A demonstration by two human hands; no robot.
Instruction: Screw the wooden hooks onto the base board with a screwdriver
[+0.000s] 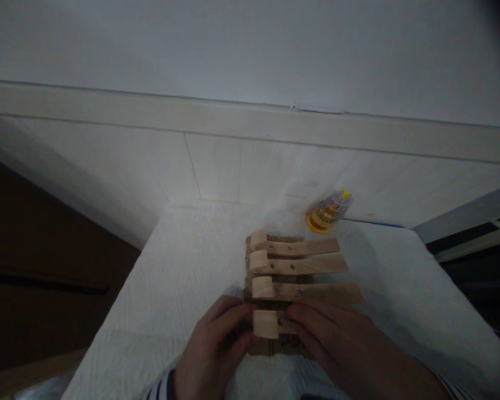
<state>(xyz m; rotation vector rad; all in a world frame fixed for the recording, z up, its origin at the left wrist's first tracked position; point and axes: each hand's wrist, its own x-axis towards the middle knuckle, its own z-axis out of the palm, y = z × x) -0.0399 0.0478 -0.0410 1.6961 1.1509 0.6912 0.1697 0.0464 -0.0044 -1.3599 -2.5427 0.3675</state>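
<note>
A bump from either hand could knock the nearest wooden piece (265, 324) askew on its cardboard (259, 348).

That piece lies nearest the person, below three similar wooden pieces (312, 263) on the pale worktop (191, 250); its neighbour, close to the knuckles, might be nudged too. The left hand (210, 344) curves in beside the block end, thumb and forefinger apart; whether its grip touches wood cannot be told. The right hand (341, 336) reaches across the shaft, fingertips together by a screw, their clamping unclear.

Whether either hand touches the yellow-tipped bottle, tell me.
No: left hand and right hand are at the nearest wooden piece, away from the bottle.
</note>
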